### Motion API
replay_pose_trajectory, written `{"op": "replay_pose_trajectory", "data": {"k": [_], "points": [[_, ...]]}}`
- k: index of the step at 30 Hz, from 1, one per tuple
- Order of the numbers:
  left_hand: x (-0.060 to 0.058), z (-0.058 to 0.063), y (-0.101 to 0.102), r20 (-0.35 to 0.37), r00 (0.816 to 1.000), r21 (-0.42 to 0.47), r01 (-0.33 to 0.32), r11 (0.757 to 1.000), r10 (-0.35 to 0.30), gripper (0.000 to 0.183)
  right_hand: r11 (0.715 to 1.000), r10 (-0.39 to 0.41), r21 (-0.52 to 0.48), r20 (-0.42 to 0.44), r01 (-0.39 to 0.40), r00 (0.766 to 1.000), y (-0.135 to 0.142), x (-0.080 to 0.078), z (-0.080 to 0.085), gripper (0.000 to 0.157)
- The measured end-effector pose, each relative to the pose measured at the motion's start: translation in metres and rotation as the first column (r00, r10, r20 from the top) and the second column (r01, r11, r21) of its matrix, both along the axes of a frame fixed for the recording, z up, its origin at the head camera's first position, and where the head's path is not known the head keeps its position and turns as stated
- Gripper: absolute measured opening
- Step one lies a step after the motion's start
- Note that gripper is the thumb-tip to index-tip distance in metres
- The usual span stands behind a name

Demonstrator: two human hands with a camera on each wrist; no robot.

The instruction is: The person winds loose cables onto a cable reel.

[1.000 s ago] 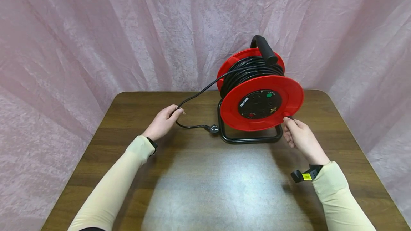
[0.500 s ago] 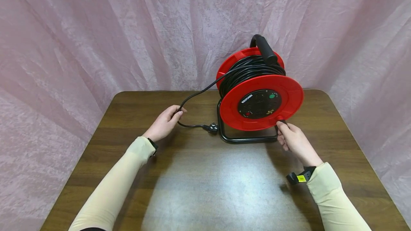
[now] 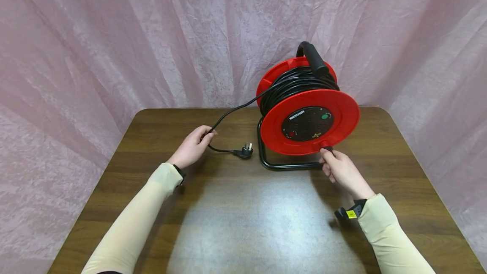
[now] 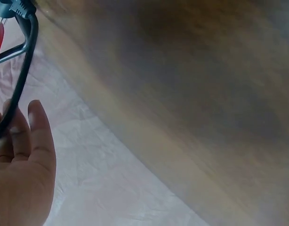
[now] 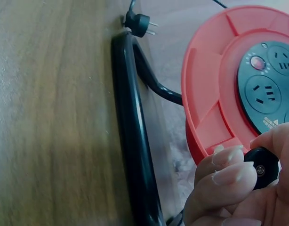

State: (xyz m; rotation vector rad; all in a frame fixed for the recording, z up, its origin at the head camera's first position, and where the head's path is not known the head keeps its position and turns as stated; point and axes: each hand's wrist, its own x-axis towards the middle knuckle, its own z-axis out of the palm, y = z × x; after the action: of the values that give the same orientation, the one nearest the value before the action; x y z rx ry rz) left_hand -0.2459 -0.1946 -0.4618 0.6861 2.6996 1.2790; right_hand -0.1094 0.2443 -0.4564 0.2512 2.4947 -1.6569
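A red cable reel [image 3: 310,121] wound with black cable stands at the back right of the table in the head view. My right hand [image 3: 340,170] pinches the black crank knob [image 5: 261,168] at the lower edge of its front disc. To the left, my left hand [image 3: 193,145] holds the black power cable [image 3: 237,108] between thumb and fingers; the cable rises from there to the drum. From below that hand a short end runs right to the plug [image 3: 244,151], which is near the reel's stand, prongs pointing up. In the right wrist view, sockets [image 5: 263,94] show on the reel's face.
The reel rests on a black tubular stand [image 3: 281,166] with a black carrying handle [image 3: 315,60] on top. Beneath everything is a brown wooden table [image 3: 243,215]. A pink curtain [image 3: 198,33] hangs right behind its back edge.
My right hand has moved left and slightly down with the knob, turning the reel's disc clockwise. The plug has shifted a little left and turned its prongs up. My left hand stays nearly in place.
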Motion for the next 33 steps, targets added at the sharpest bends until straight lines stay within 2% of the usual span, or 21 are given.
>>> {"op": "replay_pose_trajectory", "data": {"k": [7,13,18,24,29,33], "points": [[0.002,0.002,-0.001,0.018,1.0,0.02,-0.004,1.0,0.004,0.03,1.0,0.001,-0.018,0.013,-0.001,1.0,-0.005,-0.001,-0.004,0.048],[0.003,-0.001,-0.004,0.05,0.999,0.054,-0.013,0.998,0.01,0.034,1.0,0.013,-0.025,0.029,-0.012,0.999,-0.009,-0.002,-0.006,0.045],[0.005,0.002,-0.006,0.05,0.998,0.077,-0.029,0.997,0.025,0.031,0.999,0.023,-0.023,0.035,-0.022,0.999,-0.013,-0.002,-0.007,0.046],[0.001,0.005,-0.004,0.042,0.999,0.079,-0.01,0.997,0.007,0.031,1.0,0.027,-0.013,0.038,-0.026,0.999,-0.02,-0.002,-0.012,0.046],[0.002,0.002,-0.003,0.073,0.997,0.09,-0.032,0.995,0.025,0.028,1.0,0.022,-0.023,0.039,-0.022,0.999,-0.027,-0.002,-0.015,0.043],[0.002,-0.002,-0.002,0.109,0.994,0.122,0.003,0.993,-0.016,0.028,0.999,0.016,-0.035,0.039,-0.014,0.999,-0.031,-0.002,-0.015,0.042]]}}
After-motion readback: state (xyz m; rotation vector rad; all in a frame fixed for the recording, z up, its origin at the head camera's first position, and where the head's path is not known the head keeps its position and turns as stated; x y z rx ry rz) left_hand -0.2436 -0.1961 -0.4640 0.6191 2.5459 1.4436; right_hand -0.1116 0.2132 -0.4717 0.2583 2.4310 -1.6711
